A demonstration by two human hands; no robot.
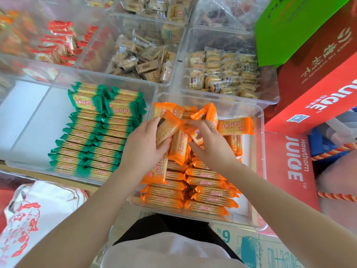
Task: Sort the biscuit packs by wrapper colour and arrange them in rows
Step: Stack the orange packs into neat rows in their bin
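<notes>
While both hands are being worked inside the clear bin (258,120) of orange-wrapped biscuit packs, one orange pack (167,128) is being gripped by the left hand (144,147), fingers (154,122) curled over its far edge and thumb pressed against its near side; the pack is being held tilted above the loose pile at the bin's far end. Another loose orange pack (195,135) is being pinched by the right hand (209,145), fingers bent onto it, a ring being worn on one finger. Nearer the person, orange packs are being kept in two flat rows (208,199) running across the bin, while one more pack (158,171) is being propped on end against the left row. In the bin on the left (29,122), green-wrapped packs (92,142) are being kept in two tidy rows on its right side, with a few stacked on top at the far end. Beyond, further clear bins are being used for red-wrapped packs (58,43) and pale, clear-wrapped biscuits (222,74). On the right, red juice cartons (289,161) and a green carton (289,26) are being stacked beside the bins; a white printed bag (38,209) is being left at the lower left.
</notes>
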